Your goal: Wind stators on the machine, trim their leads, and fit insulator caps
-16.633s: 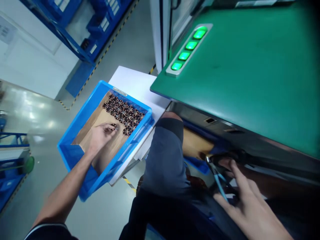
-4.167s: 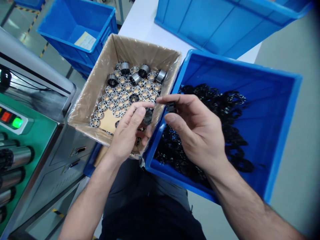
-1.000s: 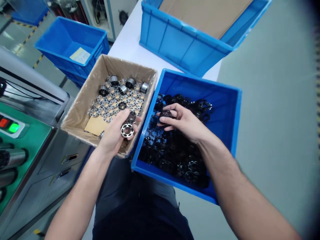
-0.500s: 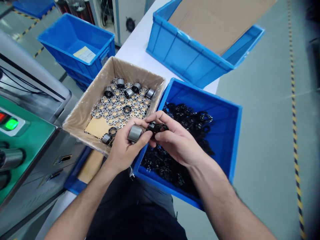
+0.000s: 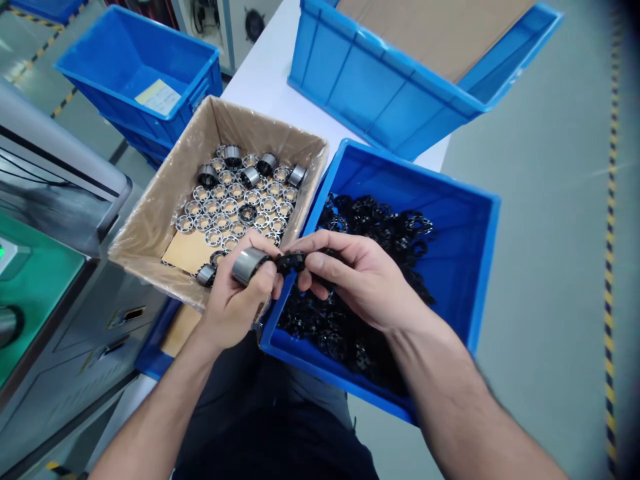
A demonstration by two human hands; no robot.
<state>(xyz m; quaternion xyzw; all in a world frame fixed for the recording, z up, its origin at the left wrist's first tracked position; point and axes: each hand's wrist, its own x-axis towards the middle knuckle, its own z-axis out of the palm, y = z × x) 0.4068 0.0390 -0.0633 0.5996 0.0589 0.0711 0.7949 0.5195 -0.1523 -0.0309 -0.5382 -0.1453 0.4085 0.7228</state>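
Note:
My left hand (image 5: pixel 237 293) is closed around a silver steel stator core (image 5: pixel 249 265), a short cylinder with a dark right end. In my right hand (image 5: pixel 363 280) is a black plastic ring (image 5: pixel 293 261), pinched between thumb and fingers right beside that end of the core. Whether ring and core touch is hard to tell. A second dark piece seems to lie under the right fingers, mostly hidden. Both hands are above the border between a plastic-lined carton (image 5: pixel 150 193) of silver rings and stator cores and a blue bin (image 5: pixel 450 267) of black rings.
A light-blue crate (image 5: pixel 345 80) with cardboard in it stands on the white table (image 5: pixel 260 80) behind. Stacked blue crates (image 5: pixel 125 60) are at the far left, one holding a paper sheet. A green-topped machine cabinet (image 5: pixel 40 287) borders the left side.
The black ring has turned and now sits edge-on beside the core's dark end. Both hands have shifted slightly, the left one to the left. The whole view has swung a little.

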